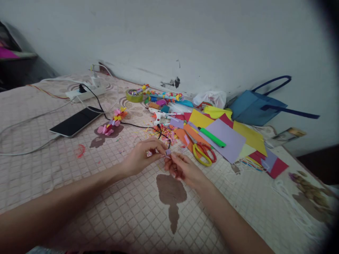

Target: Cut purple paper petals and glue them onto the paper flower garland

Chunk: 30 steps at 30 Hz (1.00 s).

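A small piece of lilac paper (168,152) is pinched between my two hands above the patterned tablecloth. My left hand (144,155) has thumb and forefinger closed at its left edge. From the other side my right hand (184,167) holds it between thumb and fingers. Just beyond the hands lies a heap of tiny paper scraps (169,135). A white glue gun (158,118) with a black cord rests behind the scraps. Scissors (202,154) with yellow and red handles lie to the right of my right hand.
Coloured sheets (225,139) with a green cutter or marker (212,137) are spread at right. A blue bag (256,107) leans on the wall. Leftward are a phone or tablet (76,121), a power strip (86,93), trailing cables, paper flowers (112,123) and a tape roll (134,96).
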Each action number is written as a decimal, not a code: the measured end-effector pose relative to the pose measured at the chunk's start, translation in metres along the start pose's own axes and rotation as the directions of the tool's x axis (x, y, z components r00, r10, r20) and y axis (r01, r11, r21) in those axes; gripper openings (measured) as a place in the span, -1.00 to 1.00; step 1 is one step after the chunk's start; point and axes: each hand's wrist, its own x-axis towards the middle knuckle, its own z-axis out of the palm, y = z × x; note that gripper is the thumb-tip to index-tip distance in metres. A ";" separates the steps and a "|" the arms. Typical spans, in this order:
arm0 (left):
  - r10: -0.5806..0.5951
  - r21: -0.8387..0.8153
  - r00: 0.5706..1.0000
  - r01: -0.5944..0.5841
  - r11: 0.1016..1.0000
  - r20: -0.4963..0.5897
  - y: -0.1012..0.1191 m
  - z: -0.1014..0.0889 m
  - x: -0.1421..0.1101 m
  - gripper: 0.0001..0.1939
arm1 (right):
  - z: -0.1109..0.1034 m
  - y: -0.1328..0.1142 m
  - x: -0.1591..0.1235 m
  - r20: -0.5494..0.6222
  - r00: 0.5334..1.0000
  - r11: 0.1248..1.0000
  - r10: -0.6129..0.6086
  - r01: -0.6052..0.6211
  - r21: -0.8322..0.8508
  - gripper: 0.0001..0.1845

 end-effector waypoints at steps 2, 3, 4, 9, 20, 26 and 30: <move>0.118 0.087 0.993 -0.120 0.989 0.024 0.004 -0.001 -0.001 -0.86 | 0.004 0.000 -0.002 0.068 0.997 0.990 0.040 -0.048 0.129 -0.74; 0.143 0.106 0.989 -0.146 0.984 0.041 0.004 -0.001 -0.001 -0.85 | 0.005 0.000 -0.002 0.077 0.996 0.984 0.036 -0.049 0.169 -0.76; 0.143 0.114 0.989 -0.148 0.982 0.046 0.004 -0.001 -0.001 -0.85 | 0.006 -0.001 -0.003 0.070 0.997 0.981 0.028 -0.041 0.192 -0.78; -0.118 -0.054 0.993 0.118 0.991 0.007 -0.003 0.004 0.000 -0.79 | 0.008 0.000 -0.003 -0.111 0.989 0.986 -0.096 0.110 0.127 -0.80; -0.309 -0.398 0.942 0.336 0.854 0.131 -0.006 0.013 0.000 -0.83 | 0.011 0.005 -0.002 -0.149 0.972 0.983 -0.183 0.183 -0.016 -0.83; -0.051 -0.173 0.982 0.083 0.981 0.185 0.001 0.011 -0.003 -0.78 | 0.013 0.001 -0.003 -0.240 0.961 0.986 -0.137 0.155 0.058 -0.83; -0.067 -0.093 0.993 0.075 0.993 0.096 -0.002 0.013 -0.003 -0.87 | 0.015 0.002 -0.004 -0.215 0.965 0.984 -0.151 0.167 0.056 -0.83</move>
